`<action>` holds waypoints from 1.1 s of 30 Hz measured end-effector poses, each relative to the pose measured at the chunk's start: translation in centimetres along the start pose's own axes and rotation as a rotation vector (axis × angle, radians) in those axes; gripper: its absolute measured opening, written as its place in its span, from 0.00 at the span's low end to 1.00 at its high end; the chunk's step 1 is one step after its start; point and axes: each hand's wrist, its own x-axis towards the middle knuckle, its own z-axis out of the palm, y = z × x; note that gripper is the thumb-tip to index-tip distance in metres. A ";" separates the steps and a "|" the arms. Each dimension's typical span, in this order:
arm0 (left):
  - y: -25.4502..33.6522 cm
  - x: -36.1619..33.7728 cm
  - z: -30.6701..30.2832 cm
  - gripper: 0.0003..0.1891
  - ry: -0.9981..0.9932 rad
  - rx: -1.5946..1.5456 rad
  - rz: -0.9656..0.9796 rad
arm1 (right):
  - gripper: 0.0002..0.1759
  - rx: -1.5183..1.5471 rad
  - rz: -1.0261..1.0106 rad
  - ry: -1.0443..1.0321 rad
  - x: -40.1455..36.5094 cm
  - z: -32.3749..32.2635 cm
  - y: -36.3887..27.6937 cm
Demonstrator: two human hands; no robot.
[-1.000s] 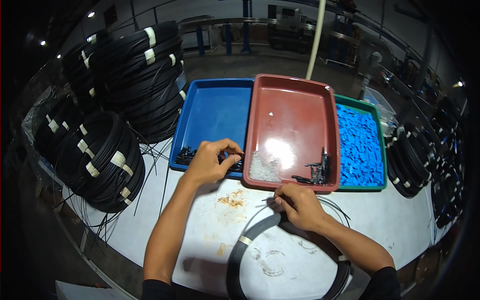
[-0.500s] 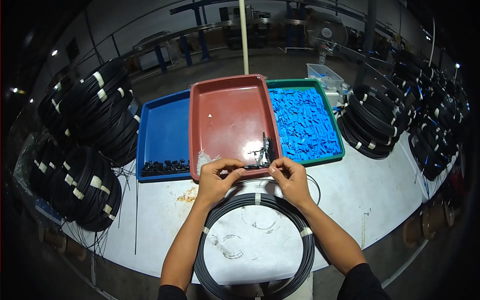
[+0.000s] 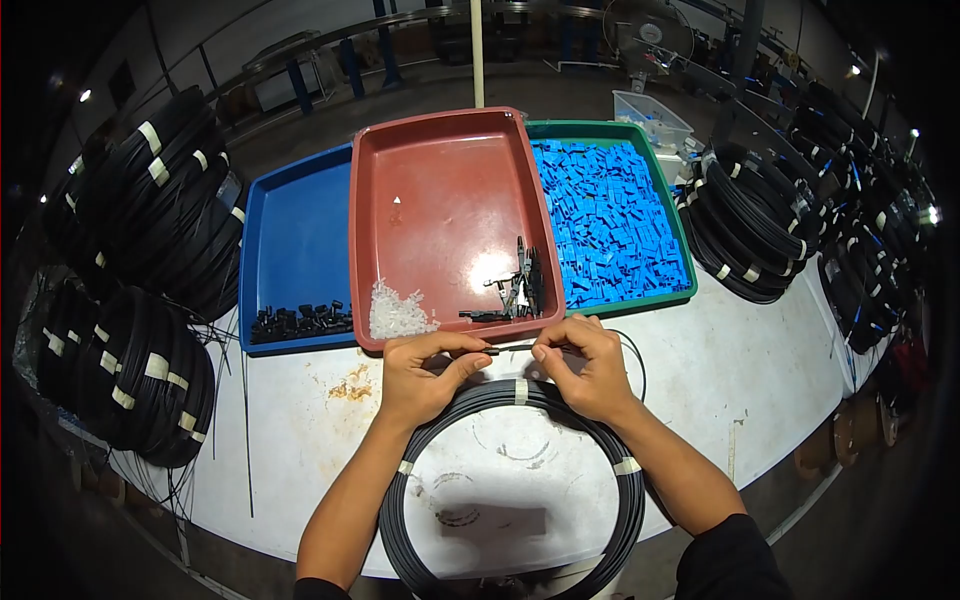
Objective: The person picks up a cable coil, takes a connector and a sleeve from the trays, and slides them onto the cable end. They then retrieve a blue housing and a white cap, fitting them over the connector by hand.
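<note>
My left hand [image 3: 430,375] pinches a small dark piece between thumb and forefinger, at the end of a black cable [image 3: 515,348]. Its exact kind is mostly covered by the fingers. To the right, my right hand [image 3: 588,372] grips the same cable between thumb and fingers, and the cable loops out past that hand. Below both hands lies a coil of black cable [image 3: 630,500], bound with pale tape, flat on the white table [image 3: 320,450]. Just beyond the hands, a red tray [image 3: 440,200] holds small clear-white pieces [image 3: 400,312] and black connector parts [image 3: 528,285].
A blue tray [image 3: 300,220] with black pieces [image 3: 300,322] stands left of the red one. On the right, a green tray [image 3: 665,210] is full of blue pieces [image 3: 610,225]. Taped cable coils are stacked at left [image 3: 140,370] and right [image 3: 750,220]. A clear bin [image 3: 650,120] stands behind.
The view has tilted down, so the trays sit higher in it. Both hands are now nearer to me relative to the red tray, with a stretch of cable visible between them.
</note>
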 end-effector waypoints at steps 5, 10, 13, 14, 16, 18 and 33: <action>0.4 0.2 0.0 0.06 -0.046 0.047 0.037 | 0.03 -0.029 -0.050 -0.025 -0.1 0.0 0.0; 0.9 0.1 0.0 0.07 -0.086 0.033 0.026 | 0.04 -0.036 -0.119 -0.008 -0.1 0.1 0.2; 1.0 0.1 0.0 0.06 -0.078 0.073 0.032 | 0.03 -0.091 -0.169 -0.010 -0.1 0.0 0.0; 1.0 0.1 0.1 0.06 -0.078 0.072 0.032 | 0.03 -0.093 -0.169 -0.011 -0.1 -0.1 -0.1; 1.0 0.1 0.0 0.06 -0.075 0.111 0.075 | 0.03 -0.149 -0.226 -0.011 -0.1 -0.2 -0.5; 0.7 0.2 0.0 0.07 -0.092 0.097 0.105 | 0.03 -0.151 -0.221 -0.024 -0.2 -0.3 -0.5; 0.7 0.0 0.2 0.08 -0.197 0.140 0.155 | 0.03 -0.104 -0.230 -0.091 -0.3 0.0 -0.3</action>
